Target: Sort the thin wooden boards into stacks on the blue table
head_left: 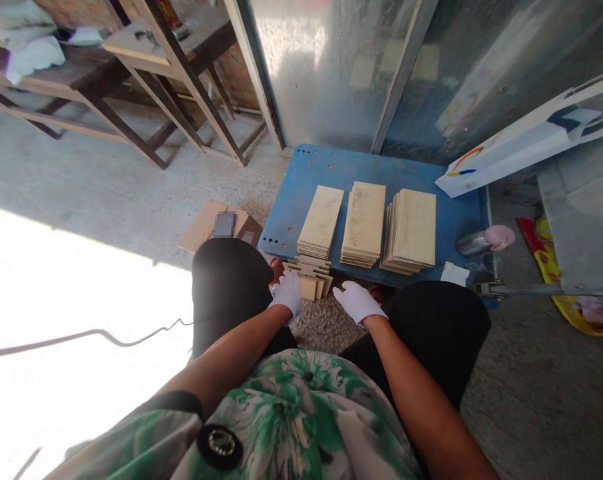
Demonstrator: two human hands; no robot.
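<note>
My left hand, in a white glove, is at the left side of a loose, uneven bunch of thin wooden boards between my knees, by the table's near edge. Its fingertips meet the boards' edge; whether they grip is unclear. To the right of the bunch, my right hand, also white-gloved, is open with thumb and fingers extended and nothing in it. Beyond, on a low blue table, are three stacks of pale boards: a left stack, a middle stack and a right stack. What supports the loose bunch is hidden.
A cardboard box sits on the floor left of the table. At the table's right are a metal cup with a pink lid, a white paper scrap and a white paper bag. A cable crosses the sunlit floor. Wooden benches stand back left.
</note>
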